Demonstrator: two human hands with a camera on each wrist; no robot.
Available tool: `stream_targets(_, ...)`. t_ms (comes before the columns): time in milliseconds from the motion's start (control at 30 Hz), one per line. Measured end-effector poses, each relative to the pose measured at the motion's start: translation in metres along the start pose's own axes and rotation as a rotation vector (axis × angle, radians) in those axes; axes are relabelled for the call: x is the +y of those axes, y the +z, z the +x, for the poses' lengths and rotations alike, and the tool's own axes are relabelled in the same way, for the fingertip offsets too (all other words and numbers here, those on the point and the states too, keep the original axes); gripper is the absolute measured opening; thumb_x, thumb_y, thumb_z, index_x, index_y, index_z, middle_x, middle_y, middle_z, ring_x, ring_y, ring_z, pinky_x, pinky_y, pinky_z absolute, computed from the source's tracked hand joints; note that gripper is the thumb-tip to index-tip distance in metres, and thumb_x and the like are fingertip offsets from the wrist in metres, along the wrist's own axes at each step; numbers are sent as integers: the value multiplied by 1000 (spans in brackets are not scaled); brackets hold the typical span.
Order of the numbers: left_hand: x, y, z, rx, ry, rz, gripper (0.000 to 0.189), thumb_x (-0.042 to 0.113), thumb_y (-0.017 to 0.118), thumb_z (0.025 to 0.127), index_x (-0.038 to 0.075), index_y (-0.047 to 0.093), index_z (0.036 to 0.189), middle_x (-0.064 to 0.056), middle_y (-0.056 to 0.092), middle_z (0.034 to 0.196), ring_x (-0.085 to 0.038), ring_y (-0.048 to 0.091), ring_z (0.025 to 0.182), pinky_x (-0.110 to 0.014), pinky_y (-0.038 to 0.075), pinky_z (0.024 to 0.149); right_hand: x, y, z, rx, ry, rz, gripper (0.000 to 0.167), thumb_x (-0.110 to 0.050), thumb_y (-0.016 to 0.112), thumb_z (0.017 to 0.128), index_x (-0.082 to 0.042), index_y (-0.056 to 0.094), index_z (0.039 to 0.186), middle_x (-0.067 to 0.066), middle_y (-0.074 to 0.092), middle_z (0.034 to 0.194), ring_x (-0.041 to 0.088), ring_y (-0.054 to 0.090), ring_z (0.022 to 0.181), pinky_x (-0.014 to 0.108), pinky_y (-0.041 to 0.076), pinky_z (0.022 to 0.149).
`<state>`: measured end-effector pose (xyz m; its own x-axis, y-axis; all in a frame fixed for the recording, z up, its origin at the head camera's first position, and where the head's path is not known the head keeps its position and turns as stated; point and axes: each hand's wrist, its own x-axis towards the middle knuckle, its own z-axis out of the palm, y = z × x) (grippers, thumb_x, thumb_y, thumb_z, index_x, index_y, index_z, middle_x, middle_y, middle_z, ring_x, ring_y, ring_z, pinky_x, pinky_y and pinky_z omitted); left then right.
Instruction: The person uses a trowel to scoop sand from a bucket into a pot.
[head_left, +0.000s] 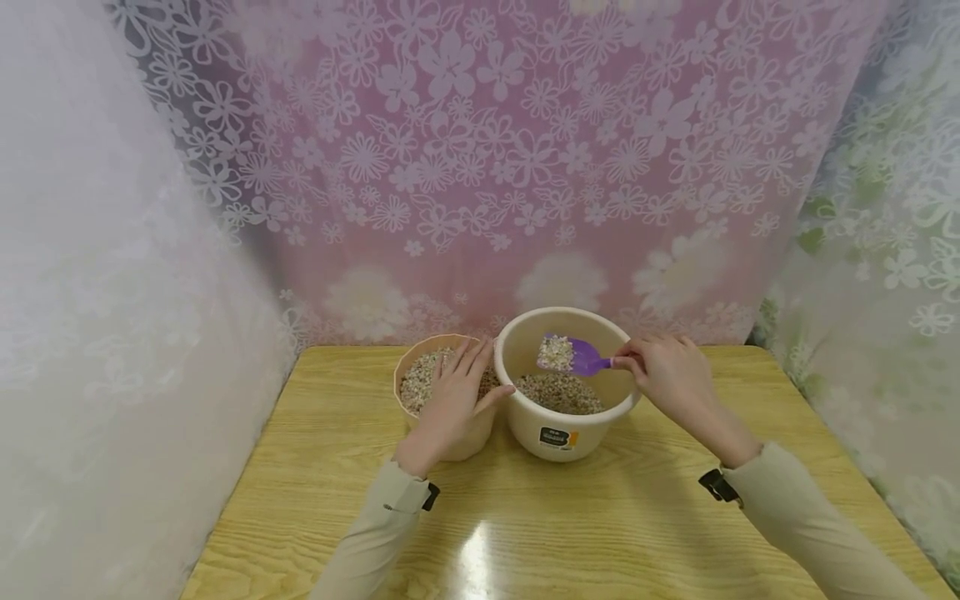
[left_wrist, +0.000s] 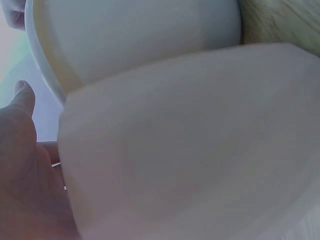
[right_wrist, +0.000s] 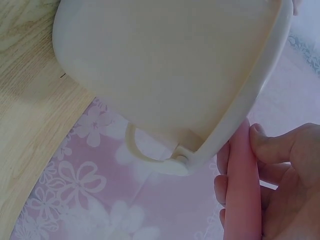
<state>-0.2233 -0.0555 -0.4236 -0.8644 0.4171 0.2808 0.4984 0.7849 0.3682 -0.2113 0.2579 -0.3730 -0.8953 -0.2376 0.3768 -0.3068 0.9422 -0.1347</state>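
Observation:
My right hand (head_left: 675,377) grips the pink handle (right_wrist: 242,190) of a small purple shovel (head_left: 587,357) above the larger cream bucket (head_left: 517,421). Pale grain-like bits (head_left: 556,353) lie on its blade. Inside the bucket, more speckled grain (head_left: 562,393) covers the bottom. Just left stands a smaller peach tub (head_left: 468,446), filled high with similar grain (head_left: 420,379). Over this tub's right side lies my left hand (head_left: 453,400), fingers straight and thumb out at the bucket's rim. In the left wrist view, the tub's wall (left_wrist: 190,150) hides most of the fingers.
Both containers stand on a yellow wood-grain table (head_left: 337,517), near its back edge. A pink flowered curtain (head_left: 480,167) hangs close behind, with pale curtains at both sides. A curved loop handle (right_wrist: 132,145) sticks out from the bucket's side.

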Motion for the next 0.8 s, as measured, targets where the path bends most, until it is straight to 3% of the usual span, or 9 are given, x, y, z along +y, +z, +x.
stream_targets(200,-23,-11,-13,74,-30,19,79,51,56,100,8,28,161,-13,28,165,-35,21,153,-64,11,123,-1,1,-2,40,-23,-3,14,-24,75,92,-10,78,92,0,68,70,22,60,66,51,46,79)
stream_targets(533,-71,-29,-42,93,-177,7,81,51,54,102,9,22,162,-13,22,167,-32,12,156,-64,3,123,0,4,-2,34,-12,-11,15,-24,72,95,-10,77,94,4,71,77,27,61,72,50,45,77)
stream_targets(800,-88,-28,-62,72,-213,-18,80,51,54,102,6,25,161,-12,22,168,-33,10,156,-67,2,121,-1,5,-1,50,-13,-15,15,-24,72,94,-10,76,94,4,70,78,26,60,71,45,42,71)
